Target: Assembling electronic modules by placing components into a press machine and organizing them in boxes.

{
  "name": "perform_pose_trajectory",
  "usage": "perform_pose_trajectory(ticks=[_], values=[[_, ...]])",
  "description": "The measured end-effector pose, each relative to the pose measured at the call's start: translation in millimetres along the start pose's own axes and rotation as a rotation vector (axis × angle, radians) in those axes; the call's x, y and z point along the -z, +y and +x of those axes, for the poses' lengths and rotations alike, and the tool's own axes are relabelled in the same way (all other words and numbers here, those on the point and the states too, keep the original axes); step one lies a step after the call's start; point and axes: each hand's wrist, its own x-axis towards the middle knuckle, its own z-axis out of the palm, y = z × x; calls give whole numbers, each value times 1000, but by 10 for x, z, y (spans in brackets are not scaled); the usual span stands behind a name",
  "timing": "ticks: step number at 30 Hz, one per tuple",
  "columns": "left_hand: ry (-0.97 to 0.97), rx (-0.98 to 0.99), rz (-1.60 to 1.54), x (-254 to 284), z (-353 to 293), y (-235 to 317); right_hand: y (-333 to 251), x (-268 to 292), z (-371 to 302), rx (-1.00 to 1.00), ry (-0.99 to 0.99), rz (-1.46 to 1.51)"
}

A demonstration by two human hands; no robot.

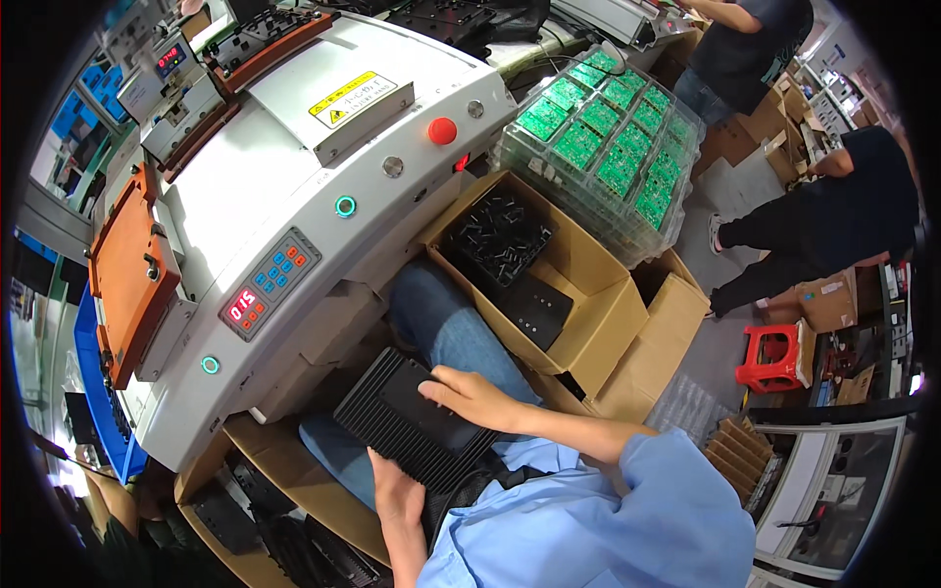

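"What takes up the most room?"

"The white machine [314, 186], curving ahead of the left hand [397, 487] and right hand [475, 399] and round to their left."

"After that?"

"The blue shirt [578, 519] behind the hands, and an open carton [613, 338] beyond the right one. A second carton [279, 456] sits left of the left hand, with black pieces [314, 549] inside. Past the first carton, a stack of clear trays [586, 201] carries green boards [622, 162]. A leg in jeans [446, 323] lies just beyond the right hand."

"And the ribbed plate [368, 397]?"

"Between the hands, over the lap, black, with a smooth panel on its upper face."

"Which way does it point?"

"Its long axis slants: far end ahead and left, toward the machine's front, near end back and right, by the shirt."

"Room around it?"

"A gap separates the far end from the machine's edge. The near end is tight to the body. On the right come the leg, then the carton's rim. Above, it's open apart from the right hand."

"How do the hands stand?"

"The left is closed on the lower long edge, its fingers mostly hidden beneath. The right lies across the upper face, fingers bent; I can't tell whether it grips or just presses."

"Smallest things?"

"A red button [442, 130] well ahead of the hands, and short black parts [500, 230] heaped in the carton beyond the right one."
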Motion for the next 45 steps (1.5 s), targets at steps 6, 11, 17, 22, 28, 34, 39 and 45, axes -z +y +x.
perform_pose_trajectory(ticks=[6,11,17,22,28,34,39,45], values=[[213,10,57,-14,140,81,-287,901,445,564,419,-994],[217,-79,102,35,118,150,32,1794,823,149,603,-1461],[302,-24,156,-12,-9,210,321,1878,920,-6,321,-1379],[301,10,208,-60,-38,252,333,1935,876,24,386,-1151],[229,-137,180,-85,77,266,-79,1692,841,368,839,-838],[219,-140,135,-285,222,333,-681,674,375,228,435,-272],[226,-162,229,-267,124,293,-514,-137,189,156,165,-317],[243,-232,350,-255,37,292,-379,-297,151,365,231,-466]])
